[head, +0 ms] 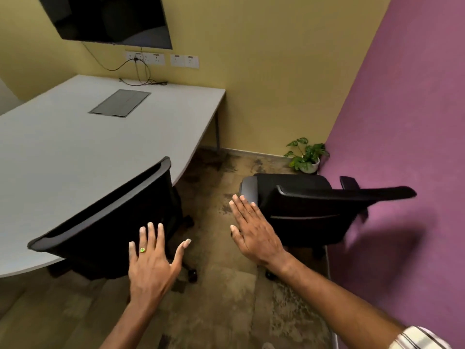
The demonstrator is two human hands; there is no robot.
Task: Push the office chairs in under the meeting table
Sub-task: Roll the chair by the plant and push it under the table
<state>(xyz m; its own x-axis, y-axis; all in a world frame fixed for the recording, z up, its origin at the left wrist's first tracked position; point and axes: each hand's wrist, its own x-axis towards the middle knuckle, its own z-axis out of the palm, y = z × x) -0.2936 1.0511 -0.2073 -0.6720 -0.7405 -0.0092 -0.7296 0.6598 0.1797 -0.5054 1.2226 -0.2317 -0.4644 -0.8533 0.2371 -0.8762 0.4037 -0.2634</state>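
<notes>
The pale counter (pixel 75 147) fills the left of the view. The left chair (pixel 113 217) stands with its backrest close against the counter's curved edge, so that one looks done or nearly so. The left hand (pixel 153 263) is spread flat at this chair's back, its fingers (pixel 151 233) straight and splayed, gripping nothing. Whether they touch the backrest cannot be told. The right hand (pixel 254 235) hovers over the floor between the two chairs, fingers straight and together, holding nothing. The right chair (pixel 307 212) stands well apart from the counter, beside the purple wall (pixel 402 122) and near a potted plant (pixel 305 154). Its seat points at the far wall. The step in hand appears to be the turn to this second chair. The next move calls for a hold on its backrest, a swing toward the counter, then a push in.
</notes>
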